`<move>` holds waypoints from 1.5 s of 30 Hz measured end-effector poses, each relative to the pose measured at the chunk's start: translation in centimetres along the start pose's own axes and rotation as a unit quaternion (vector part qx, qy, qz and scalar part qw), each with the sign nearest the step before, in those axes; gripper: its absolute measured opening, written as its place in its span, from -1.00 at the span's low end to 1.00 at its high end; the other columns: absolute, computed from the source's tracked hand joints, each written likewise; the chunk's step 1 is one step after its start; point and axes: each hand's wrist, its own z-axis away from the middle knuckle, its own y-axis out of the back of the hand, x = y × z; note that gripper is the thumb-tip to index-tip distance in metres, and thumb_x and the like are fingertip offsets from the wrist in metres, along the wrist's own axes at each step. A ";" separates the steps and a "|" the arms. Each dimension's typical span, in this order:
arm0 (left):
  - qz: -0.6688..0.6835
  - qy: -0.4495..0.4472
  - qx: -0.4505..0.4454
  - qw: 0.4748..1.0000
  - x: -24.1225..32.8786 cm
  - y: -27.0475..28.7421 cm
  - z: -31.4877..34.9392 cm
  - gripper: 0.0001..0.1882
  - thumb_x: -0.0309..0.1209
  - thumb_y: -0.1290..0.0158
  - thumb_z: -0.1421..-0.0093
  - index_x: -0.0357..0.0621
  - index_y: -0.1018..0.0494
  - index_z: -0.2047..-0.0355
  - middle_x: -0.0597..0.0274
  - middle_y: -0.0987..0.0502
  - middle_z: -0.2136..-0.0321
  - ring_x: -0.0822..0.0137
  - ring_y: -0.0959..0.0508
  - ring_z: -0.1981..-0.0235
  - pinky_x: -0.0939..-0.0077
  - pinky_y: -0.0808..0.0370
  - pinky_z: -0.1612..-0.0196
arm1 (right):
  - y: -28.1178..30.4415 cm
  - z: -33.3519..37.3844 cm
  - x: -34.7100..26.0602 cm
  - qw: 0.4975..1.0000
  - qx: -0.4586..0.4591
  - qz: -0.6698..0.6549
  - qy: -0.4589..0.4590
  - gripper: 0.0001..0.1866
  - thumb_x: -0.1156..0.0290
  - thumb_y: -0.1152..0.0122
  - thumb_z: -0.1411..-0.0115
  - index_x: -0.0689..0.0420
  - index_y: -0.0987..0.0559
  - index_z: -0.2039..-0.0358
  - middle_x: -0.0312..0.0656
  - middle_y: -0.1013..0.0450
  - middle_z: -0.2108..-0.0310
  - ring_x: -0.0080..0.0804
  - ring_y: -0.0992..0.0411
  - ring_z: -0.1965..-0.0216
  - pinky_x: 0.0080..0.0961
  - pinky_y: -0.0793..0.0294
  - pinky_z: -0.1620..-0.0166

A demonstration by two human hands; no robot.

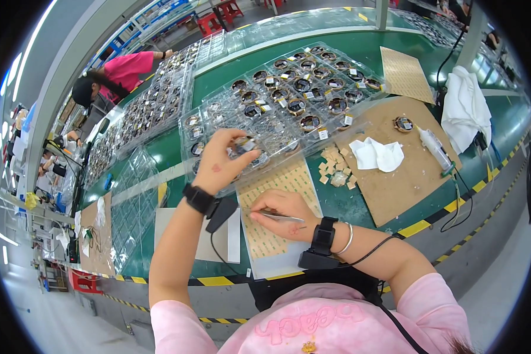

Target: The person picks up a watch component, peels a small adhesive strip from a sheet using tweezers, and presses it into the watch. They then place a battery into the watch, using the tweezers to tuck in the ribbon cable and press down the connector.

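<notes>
My left hand (224, 162) is closed around a small round electronic part (245, 143), thumb and fingers at its edge, over the near left corner of a clear plastic tray (268, 127). Several similar round parts with white tags fill compartments farther back in that tray. In my right hand (289, 212) is a pair of metal tweezers (284, 218), gripped between thumb and fingers. This hand is above a tan sheet with rows of small green-marked stickers (268, 242). Whether the tweezers carry anything is too small to tell.
On the right, a brown board (389, 192) bears a white cloth (376, 154), a syringe (435, 147) and one round part (403, 124). Small tan squares (334, 165) lie beside it. More filled trays (141, 118) stand at left, near a person in pink (124, 74).
</notes>
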 end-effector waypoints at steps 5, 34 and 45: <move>-0.074 -0.085 -0.032 0.993 2.1 -3.3 -2.8 -0.53 -0.18 -0.30 0.04 -0.20 -0.46 0.20 0.21 -0.42 0.38 0.33 -0.43 0.38 0.45 -0.42 0.26 | 0.1 0.0 -0.2 1.000 0.011 0.004 -0.009 -0.91 0.47 -0.28 -0.02 0.13 -0.53 0.46 -0.21 -0.46 0.48 -0.30 -0.47 0.47 -0.48 -0.43 0.41; -0.283 0.031 0.127 0.950 -11.4 -0.3 -8.5 -0.62 -0.52 -0.06 0.15 -0.15 -0.44 0.22 -0.02 -0.44 0.24 -0.06 -0.41 0.10 0.18 -0.36 0.03 | -1.1 0.5 0.4 0.998 -0.014 -0.061 -0.001 -0.90 0.42 -0.19 -0.11 0.15 -0.47 0.42 -0.16 -0.40 0.49 -0.25 -0.42 0.47 -0.45 -0.37 0.41; -0.232 0.136 0.038 0.962 -11.6 1.3 -7.6 -0.39 -0.29 -0.09 0.11 -0.41 -0.38 0.05 -0.27 -0.47 0.10 -0.16 -0.43 0.01 0.19 -0.37 -0.05 | -0.3 -0.1 0.8 0.999 -0.020 -0.028 0.007 -0.88 0.41 -0.24 -0.10 0.16 -0.51 0.40 -0.18 -0.45 0.47 -0.31 -0.45 0.44 -0.49 -0.41 0.36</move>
